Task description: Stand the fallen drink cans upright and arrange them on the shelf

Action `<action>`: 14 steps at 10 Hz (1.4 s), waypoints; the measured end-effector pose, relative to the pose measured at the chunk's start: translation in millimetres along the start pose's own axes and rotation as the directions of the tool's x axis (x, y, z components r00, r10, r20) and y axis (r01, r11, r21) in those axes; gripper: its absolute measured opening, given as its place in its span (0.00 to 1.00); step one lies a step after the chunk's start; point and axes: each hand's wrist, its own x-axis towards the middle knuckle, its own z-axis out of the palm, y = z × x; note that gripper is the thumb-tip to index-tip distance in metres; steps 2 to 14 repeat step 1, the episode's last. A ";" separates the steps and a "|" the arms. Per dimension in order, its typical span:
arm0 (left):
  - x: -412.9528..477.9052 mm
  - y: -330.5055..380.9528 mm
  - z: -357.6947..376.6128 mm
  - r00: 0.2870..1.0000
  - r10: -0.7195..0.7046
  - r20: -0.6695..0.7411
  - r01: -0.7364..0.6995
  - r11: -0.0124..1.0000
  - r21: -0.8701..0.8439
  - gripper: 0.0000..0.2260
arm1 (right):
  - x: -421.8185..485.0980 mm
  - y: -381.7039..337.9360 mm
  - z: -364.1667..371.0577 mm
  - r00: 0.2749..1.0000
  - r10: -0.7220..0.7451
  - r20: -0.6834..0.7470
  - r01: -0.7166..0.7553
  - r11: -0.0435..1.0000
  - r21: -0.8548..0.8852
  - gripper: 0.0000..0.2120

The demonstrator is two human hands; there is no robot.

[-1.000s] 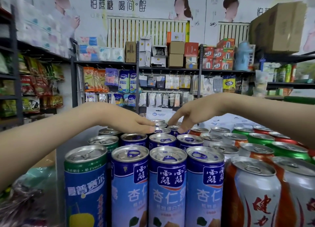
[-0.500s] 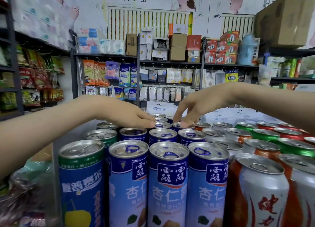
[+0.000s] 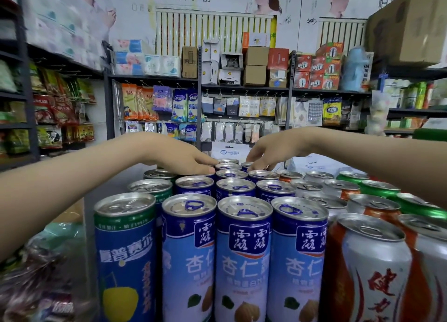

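Upright drink cans fill the shelf in rows running away from me: a blue-and-green can point(image 3: 125, 256) at the near left, three rows of blue almond-drink cans point(image 3: 243, 259) in the middle, orange-and-white cans point(image 3: 375, 268) and green cans point(image 3: 379, 188) on the right. My left hand point(image 3: 186, 159) lies flat, fingertips touching the tops of the far blue cans point(image 3: 228, 167). My right hand point(image 3: 266, 155) reaches in from the right, its fingertips pressing down on the top of a far blue can point(image 3: 262, 174). No fallen can is visible.
Beyond the cans stand dark metal shelves point(image 3: 244, 87) with hanging packets and cardboard boxes. Snack bags fill the rack at the left point(image 3: 60, 109). A large cardboard box point(image 3: 408, 26) sits high at the right. A plastic-wrapped bundle point(image 3: 36, 285) is at the near left.
The view has shifted slightly downward and closer to the cans. Both hands stay on the far blue cans; the right hand's fingers have drawn a little closer to the left hand.
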 end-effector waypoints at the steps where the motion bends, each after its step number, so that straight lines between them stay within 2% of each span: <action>1: 0.6 -1.2 1.4 0.999 0.015 -0.041 -0.016 1.000 -0.027 0.23 | -1.2 0.7 -3.0 0.999 0.007 0.051 -0.010 0.998 0.056 0.21; 14: 0.6 -1.2 1.4 0.999 0.015 -0.041 -0.016 1.000 -0.027 0.23 | -1.2 0.7 -3.0 0.999 0.007 0.051 -0.010 0.998 0.056 0.21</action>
